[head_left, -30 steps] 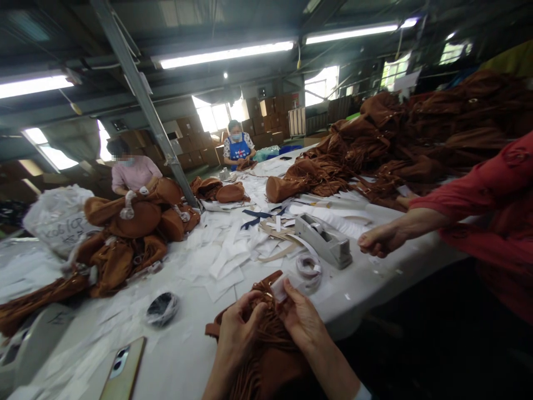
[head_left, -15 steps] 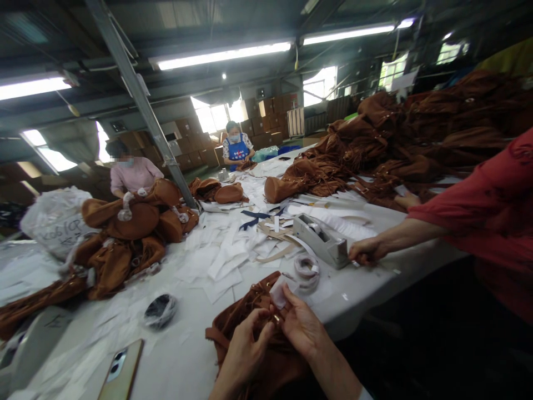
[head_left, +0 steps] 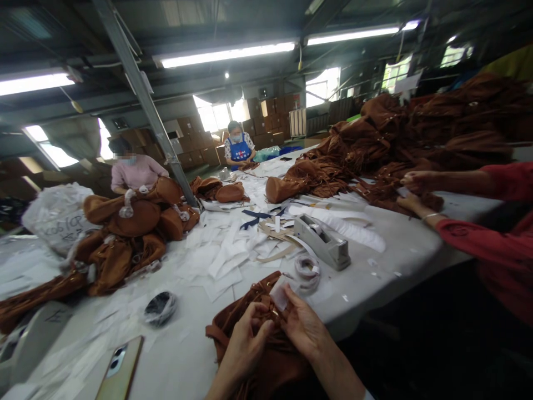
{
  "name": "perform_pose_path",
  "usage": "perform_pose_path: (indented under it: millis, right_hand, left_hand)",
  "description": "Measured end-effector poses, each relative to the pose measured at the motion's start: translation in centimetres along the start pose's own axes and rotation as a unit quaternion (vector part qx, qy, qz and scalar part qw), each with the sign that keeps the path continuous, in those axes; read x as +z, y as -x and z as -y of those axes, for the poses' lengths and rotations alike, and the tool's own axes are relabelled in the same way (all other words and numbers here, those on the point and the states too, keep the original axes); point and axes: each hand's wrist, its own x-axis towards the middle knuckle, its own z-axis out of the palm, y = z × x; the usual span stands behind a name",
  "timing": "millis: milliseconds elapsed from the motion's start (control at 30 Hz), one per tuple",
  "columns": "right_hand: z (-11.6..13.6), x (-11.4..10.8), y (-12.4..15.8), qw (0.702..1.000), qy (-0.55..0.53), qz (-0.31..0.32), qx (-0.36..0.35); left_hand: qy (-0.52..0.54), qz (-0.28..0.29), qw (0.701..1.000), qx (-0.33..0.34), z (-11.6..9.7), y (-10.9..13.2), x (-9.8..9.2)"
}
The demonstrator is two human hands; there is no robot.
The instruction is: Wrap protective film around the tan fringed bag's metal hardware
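A brown fringed suede bag lies at the near edge of the white table, under both my hands. My left hand is curled on the bag's top, fingers pinched at a small metal fitting. My right hand grips the same spot from the right. A small white paper piece sits pinched at its fingertips against the bag.
A grey tape dispenser and tape roll sit just beyond. White paper scraps cover the middle. A phone lies near left. Brown bags pile up far right. A person in red works at right; two others work at the far side.
The person in red has pulled an arm back from the tape dispenser to the bag pile at right. My hands stay on the bag, fingers shifting slightly.
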Motion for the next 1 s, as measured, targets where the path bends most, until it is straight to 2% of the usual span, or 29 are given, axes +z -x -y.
perform_pose_path:
  millis: [167,333,567,767,1000]
  right_hand:
    - [0.1,0.2,0.1,0.999,0.013,0.032,0.011]
    - [0.0,0.2,0.5,0.997,0.049,0.057,-0.016]
    - [-0.2,-0.3,0.4,0.993,0.082,0.085,-0.030]
    - [-0.5,0.2,1.2,0.985,0.117,0.091,-0.086]
    - [-0.7,0.3,1.3,0.984,0.117,0.093,-0.098]
  left_hand:
    - [-0.025,-0.022,0.999,-0.014,-0.3,-0.4,-0.4]
    - [0.023,-0.041,0.999,-0.025,0.5,-0.7,-0.3]
    - [0.026,-0.105,0.994,-0.012,-0.1,-0.3,-0.1]
    - [0.023,-0.112,0.993,0.015,-0.5,-0.3,0.1]
    - [0.059,-0.113,0.992,0.005,-0.8,0.0,-0.1]
